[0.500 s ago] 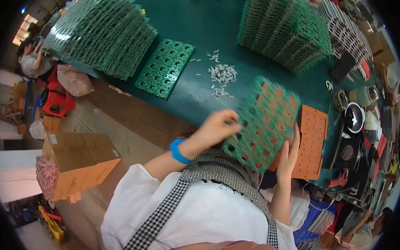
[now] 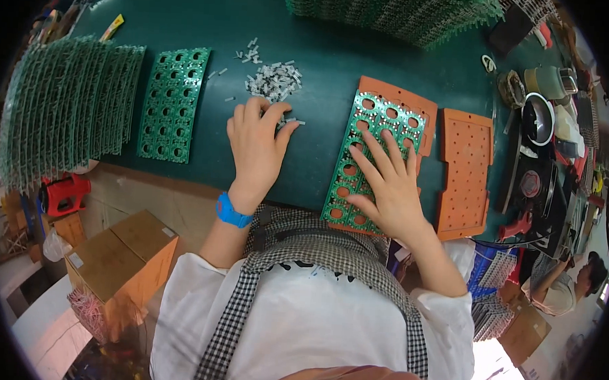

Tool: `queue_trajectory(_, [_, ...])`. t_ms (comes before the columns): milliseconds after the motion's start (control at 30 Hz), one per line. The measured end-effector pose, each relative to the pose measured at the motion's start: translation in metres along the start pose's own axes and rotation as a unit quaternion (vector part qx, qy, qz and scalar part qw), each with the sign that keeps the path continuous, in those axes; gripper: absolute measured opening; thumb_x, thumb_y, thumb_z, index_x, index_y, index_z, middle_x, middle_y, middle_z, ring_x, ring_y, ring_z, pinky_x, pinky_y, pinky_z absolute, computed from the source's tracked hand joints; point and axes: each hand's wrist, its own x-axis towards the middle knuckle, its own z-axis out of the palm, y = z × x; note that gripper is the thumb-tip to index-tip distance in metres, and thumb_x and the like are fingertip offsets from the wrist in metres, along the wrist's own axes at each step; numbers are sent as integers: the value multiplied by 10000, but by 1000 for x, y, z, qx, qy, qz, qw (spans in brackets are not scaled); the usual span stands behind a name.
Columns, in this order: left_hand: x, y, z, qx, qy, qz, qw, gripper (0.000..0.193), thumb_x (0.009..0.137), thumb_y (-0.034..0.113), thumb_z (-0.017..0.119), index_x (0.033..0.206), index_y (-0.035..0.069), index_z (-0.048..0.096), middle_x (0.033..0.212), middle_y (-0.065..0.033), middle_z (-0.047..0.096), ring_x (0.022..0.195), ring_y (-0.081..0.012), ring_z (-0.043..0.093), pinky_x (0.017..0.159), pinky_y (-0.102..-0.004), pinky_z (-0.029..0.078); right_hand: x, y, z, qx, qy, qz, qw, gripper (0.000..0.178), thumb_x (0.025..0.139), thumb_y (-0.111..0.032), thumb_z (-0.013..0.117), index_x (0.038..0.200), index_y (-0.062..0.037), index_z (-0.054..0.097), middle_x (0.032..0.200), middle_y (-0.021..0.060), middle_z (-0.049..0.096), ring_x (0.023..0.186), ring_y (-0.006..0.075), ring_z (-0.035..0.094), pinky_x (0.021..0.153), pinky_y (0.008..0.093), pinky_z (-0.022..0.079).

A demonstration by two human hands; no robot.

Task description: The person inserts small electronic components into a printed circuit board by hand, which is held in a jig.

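My left hand (image 2: 254, 147), with a blue watch on its wrist, reaches down to the near side of a pile of small pale grey pieces (image 2: 275, 80). Its fingers are bent and its thumb stands apart, with loose pieces showing between. My right hand (image 2: 394, 194) lies with spread fingers on a green circuit board panel (image 2: 378, 112) that has rows of round holes. The panel rests on an orange tray (image 2: 397, 92), turned slightly so the tray's right and far edges show. Another circuit board panel (image 2: 174, 103) lies flat to the left of the pile.
A second orange tray (image 2: 465, 173) lies at the right. Tall stacks of green panels stand at the far left (image 2: 70, 105) and at the back (image 2: 394, 10). Jars (image 2: 547, 82), a black-and-white bowl (image 2: 538, 119) and a red tool (image 2: 515, 226) crowd the right side.
The green panel, held up and tilted before, now lies on the orange tray. My left hand has left it and moved to the pile; my right hand now presses flat on top. The view has shifted.
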Motion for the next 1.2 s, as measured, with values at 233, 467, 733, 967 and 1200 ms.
queue_trajectory(233, [8,1,4,-13,-15,47,999,134,793,115,694,899,97,615,941,-59,523,904,-259,489,785,-390,360,5,23,-2,0,-104,-44,994,582,813,-375,681,1332,-185,498,1495,10,352,1374,273,325,1088,655,132])
queue_trajectory(467, [-4,18,5,-33,10,101,994,106,833,61,637,908,59,563,931,-72,559,877,-281,515,757,-399,403,-27,5,-5,-39,110,139,983,604,735,-273,777,1256,-88,532,1207,151,487,1092,317,489,898,442,403])
queue_trajectory(733, [-31,67,6,-338,-120,-24,933,74,870,15,584,922,5,531,1024,-149,578,809,-344,587,688,-389,484,-49,-4,13,65,123,226,964,556,800,-154,711,1295,-17,499,1298,187,482,1140,345,492,962,422,398])
queue_trajectory(967, [-14,77,22,-374,-125,-11,919,52,871,1,584,904,-13,546,891,-99,531,710,-188,566,603,-297,450,-43,2,9,232,190,237,924,459,818,-89,681,1250,-9,549,1337,181,474,1183,354,468,992,421,389])
queue_trajectory(1200, [-6,64,23,-272,-78,-10,959,71,848,34,617,891,12,566,964,-105,548,789,-301,583,653,-384,477,-38,11,3,-3,94,210,973,498,783,-163,727,1238,-38,566,1368,173,448,1279,373,394,1024,459,363])
